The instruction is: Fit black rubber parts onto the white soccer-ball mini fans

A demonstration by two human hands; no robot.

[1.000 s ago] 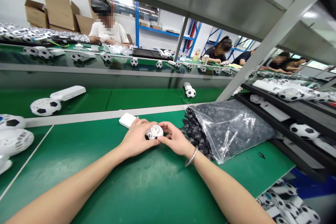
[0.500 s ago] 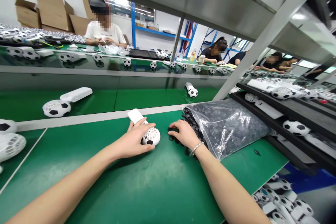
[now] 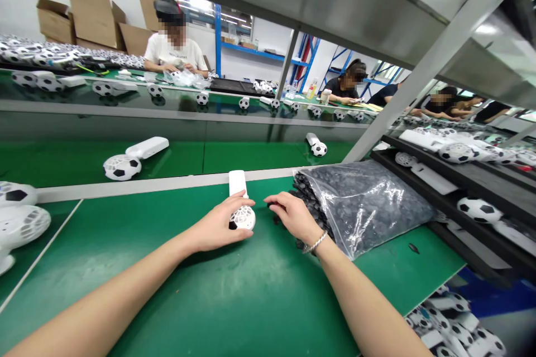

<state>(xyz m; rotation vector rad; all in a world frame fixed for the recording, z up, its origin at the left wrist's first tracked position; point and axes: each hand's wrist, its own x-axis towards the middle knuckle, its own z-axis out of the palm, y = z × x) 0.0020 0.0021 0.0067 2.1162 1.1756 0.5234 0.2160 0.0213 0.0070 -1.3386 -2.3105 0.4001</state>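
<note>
In the head view, the person's left hand (image 3: pixel 216 225) is holding a white ball with holes and black patches (image 3: pixel 243 218) just above the green desk (image 3: pixel 167 295). The fingers are curling around the ball, and the hand is closed on it. A white handle (image 3: pixel 237 183) is sticking up from the ball and pointing away from the person. The handle is standing straighter now than it was a moment ago. The ball and handle are staying near the middle of the desk, between the two hands.

The right hand (image 3: pixel 293 217) is lifting away from the black pieces now. It is open, with its fingers spreading a little and reaching toward the ball, but it is not touching the ball. It is holding nothing that I can see. A silver bracelet (image 3: pixel 315 243) is hanging on that wrist.

Just beside the right hand, lots of small black pieces (image 3: pixel 307 215) are spilling out of a clear plastic bag (image 3: pixel 368 206). More white balls with handles are lying on the next green desk (image 3: pixel 247 157) and sitting on a black shelf (image 3: pixel 460 181) on the right. Far ahead, a person in a white shirt (image 3: pixel 173 53) is working at another desk, with cardboard boxes (image 3: pixel 94 19) standing behind them.
</note>
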